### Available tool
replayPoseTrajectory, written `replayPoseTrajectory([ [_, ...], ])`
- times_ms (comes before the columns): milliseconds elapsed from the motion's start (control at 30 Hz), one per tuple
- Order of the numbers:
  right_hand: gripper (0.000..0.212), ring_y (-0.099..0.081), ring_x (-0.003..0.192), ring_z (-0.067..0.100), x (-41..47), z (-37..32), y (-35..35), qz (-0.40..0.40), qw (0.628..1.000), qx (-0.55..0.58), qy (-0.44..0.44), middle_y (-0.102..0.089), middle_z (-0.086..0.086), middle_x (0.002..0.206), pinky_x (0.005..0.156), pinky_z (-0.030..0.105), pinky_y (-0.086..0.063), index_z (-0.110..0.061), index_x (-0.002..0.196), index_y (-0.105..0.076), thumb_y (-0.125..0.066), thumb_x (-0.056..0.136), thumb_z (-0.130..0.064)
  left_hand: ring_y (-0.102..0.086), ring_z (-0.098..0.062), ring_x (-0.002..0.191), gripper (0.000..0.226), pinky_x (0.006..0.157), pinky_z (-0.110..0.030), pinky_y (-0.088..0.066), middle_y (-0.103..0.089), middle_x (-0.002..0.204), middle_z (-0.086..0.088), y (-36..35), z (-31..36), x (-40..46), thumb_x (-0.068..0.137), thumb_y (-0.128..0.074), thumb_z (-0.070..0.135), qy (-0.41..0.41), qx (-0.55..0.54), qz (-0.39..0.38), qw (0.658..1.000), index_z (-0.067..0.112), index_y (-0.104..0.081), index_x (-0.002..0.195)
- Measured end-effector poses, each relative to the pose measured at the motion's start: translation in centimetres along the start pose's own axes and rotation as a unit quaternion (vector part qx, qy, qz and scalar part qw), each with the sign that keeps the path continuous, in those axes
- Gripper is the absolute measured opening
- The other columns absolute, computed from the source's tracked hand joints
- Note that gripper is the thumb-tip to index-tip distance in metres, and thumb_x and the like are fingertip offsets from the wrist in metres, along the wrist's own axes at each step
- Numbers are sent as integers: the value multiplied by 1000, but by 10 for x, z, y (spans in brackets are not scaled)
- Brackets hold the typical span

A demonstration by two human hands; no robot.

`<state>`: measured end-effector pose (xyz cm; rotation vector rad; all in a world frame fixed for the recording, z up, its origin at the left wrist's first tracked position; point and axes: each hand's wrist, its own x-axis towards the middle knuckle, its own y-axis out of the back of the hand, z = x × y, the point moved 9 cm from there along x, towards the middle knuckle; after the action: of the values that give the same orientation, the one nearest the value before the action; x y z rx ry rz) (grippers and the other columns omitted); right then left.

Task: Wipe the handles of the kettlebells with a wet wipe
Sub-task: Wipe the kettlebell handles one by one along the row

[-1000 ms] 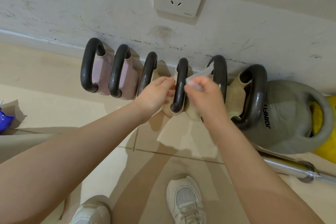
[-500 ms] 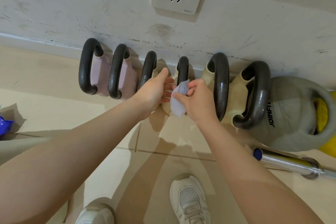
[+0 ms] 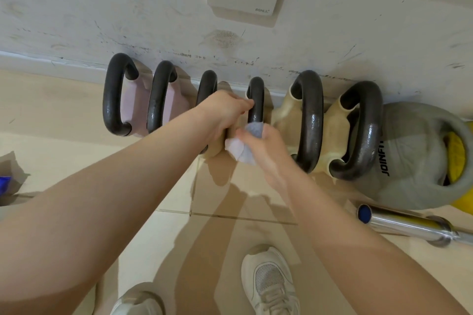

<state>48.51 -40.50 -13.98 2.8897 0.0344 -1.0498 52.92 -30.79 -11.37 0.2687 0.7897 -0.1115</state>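
i'm looking down at a row of kettlebells lined along the foot of the wall (image 3: 102, 20), each dark handle loop running lengthwise from the wall toward me. the fourth handle (image 3: 256, 101) from the left is the one in play, on a cream kettlebell (image 3: 214, 151) mostly hidden under both hands. my left hand (image 3: 225, 112) sits on that bell, fingertips touching the handle's left side; how far the fingers curl i can't tell. my right hand (image 3: 266, 151) is curled round the near end of the same handle, gripping the wet wipe (image 3: 243, 151), bunched, its loose white corner hanging out to the left. the big grey kettlebell (image 3: 419, 156) at right is cut partly by the frame edge, a yellow one (image 3: 457, 156) peeking from behind it.
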Motion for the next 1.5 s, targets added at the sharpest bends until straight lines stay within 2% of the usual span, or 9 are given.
replayPoseTrajectory([
  [267, 23, -54, 82, 18, -14, 4, 1, 69, 974, -150, 154, -53, -1, 83, 71, 26, -43, -3, 95, -46, -51, 93, -26, -59, -24, 85, 41, 78, -32, -46, -64, 95, -10, -4, -5, 8, 87, -61, 36, 41, 21, -7, 999, 2, -63, 110],
  [400, 7, -57, 79, 16, 5, -5, 2, 48, 996, -60, 50, -57, 0, 82, 69, 25, -47, -16, 86, -49, -51, 93, -17, -56, -24, 77, 38, 77, -31, -42, -61, 86, -9, -7, -1, 11, 90, -57, 35, 40, 43, -6, 998, 1, -62, 106],
  [500, 13, -55, 73, 18, 21, -14, 0, 56, 998, 24, -14, -56, 4, 80, 65, 26, -46, -8, 89, -54, -43, 95, -12, -58, -30, 106, 39, 101, -38, -42, -64, 111, -14, -6, 0, 11, 91, -55, 33, 45, 58, -2, 997, 0, -61, 110],
  [733, 21, -39, 85, 7, -6, 14, 8, 170, 951, -216, 144, -50, -5, 78, 100, 50, -36, -10, 87, -48, -61, 85, -27, -58, -22, 77, 34, 75, -32, -49, -62, 83, -8, -5, -1, 8, 90, -56, 34, -19, 46, 22, 999, 3, -64, 101],
  [867, 38, -36, 106, 7, -9, 26, 11, 202, 919, -285, 184, -60, 5, 98, 110, 45, -21, -3, 98, -55, -71, 77, -30, -60, -18, 91, 38, 78, -24, -46, -68, 100, -8, 1, -16, 4, 90, -53, 41, -52, -9, 42, 998, 9, -65, 107],
  [1033, 40, -36, 125, 22, -6, 28, 9, 217, 926, -259, 169, -61, 10, 115, 110, 39, -17, -3, 103, -59, -75, 73, -23, -55, -17, 105, 38, 96, -31, -41, -63, 109, -5, 4, -19, -7, 97, -38, 37, -93, -57, 52, 993, 10, -62, 109],
  [1200, 18, -58, 83, 29, -10, 22, 8, 219, 955, -93, 175, -62, -12, 67, 88, 51, -45, -26, 71, -52, -69, 74, -21, -56, -20, 113, 45, 105, -35, -39, -63, 116, -7, 9, -20, -6, 99, -31, 40, -77, -120, 66, 988, 10, -60, 113],
  [1300, 27, -60, 81, 20, -8, 24, -1, 170, 968, -93, 160, -61, -29, 69, 89, 49, -46, -42, 72, -49, -66, 75, -22, -56, -18, 112, 46, 106, -35, -39, -64, 116, -6, 8, -23, -6, 98, -29, 44, -76, -113, 57, 989, 12, -60, 112],
  [1500, 13, -57, 76, -5, -10, 12, 0, 151, 979, 32, 134, -58, -12, 88, 72, 14, -45, -17, 102, -51, -57, 90, -18, -55, -21, 116, 50, 106, -36, -39, -62, 120, -10, 6, -21, -8, 98, -28, 44, -66, -133, 32, 988, 9, -59, 114],
])
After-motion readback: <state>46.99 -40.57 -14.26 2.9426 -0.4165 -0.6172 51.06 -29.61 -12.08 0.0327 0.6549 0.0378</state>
